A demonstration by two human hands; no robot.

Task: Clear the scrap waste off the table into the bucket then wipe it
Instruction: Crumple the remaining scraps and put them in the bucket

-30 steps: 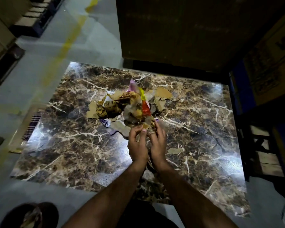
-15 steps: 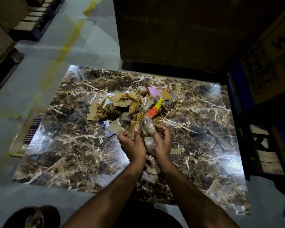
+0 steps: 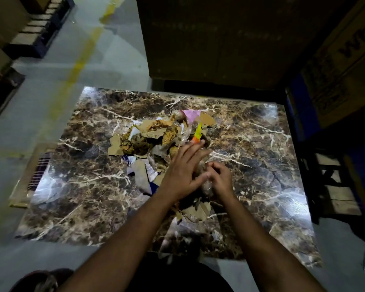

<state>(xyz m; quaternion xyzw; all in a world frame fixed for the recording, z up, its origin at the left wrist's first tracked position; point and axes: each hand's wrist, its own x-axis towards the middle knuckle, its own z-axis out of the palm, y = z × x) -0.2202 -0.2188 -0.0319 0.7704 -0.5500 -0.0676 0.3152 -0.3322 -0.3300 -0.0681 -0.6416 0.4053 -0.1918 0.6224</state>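
Note:
A heap of scrap waste (image 3: 156, 138), torn cardboard, crumpled paper, pink, yellow and orange bits, lies in the middle of the dark marble table (image 3: 82, 186). My left hand (image 3: 183, 169) lies flat on the heap's near right side, fingers straight and reaching toward the orange scrap. My right hand (image 3: 219, 178) is just beside it, fingers curled round a crumpled clear plastic wad (image 3: 205, 185). More cardboard pieces (image 3: 195, 212) lie under my wrists. A dark round bucket (image 3: 38, 281) shows at the bottom left corner, on the floor.
A big dark cardboard box (image 3: 219, 39) stands behind the table. More boxes (image 3: 346, 60) and a wooden pallet (image 3: 337, 186) are on the right. A flat board with a grille (image 3: 34, 171) lies under the table's left edge. Grey floor with a yellow line extends left.
My left hand has opened and spread flat over the heap, reaching further right. My right hand has stayed curled round the plastic wad. The heap's coloured scraps shifted slightly.

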